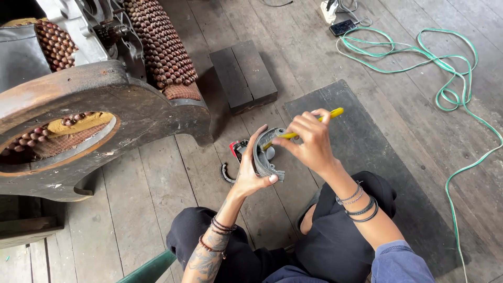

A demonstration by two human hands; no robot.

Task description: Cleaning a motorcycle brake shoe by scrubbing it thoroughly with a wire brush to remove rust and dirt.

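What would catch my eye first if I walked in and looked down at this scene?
Probably the two hands in the middle: the left hand grips a curved grey metal piece, while the right hand works on it with a yellow-handled tool. Next, the big worn wooden machine at upper left, studded with brown beads, and the green cable looping over the plank floor at right.

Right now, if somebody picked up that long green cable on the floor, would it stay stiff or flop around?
The green cable would probably flop, since it lies in loose loops. It looks thin, so likely light. It could easily tangle or snag.
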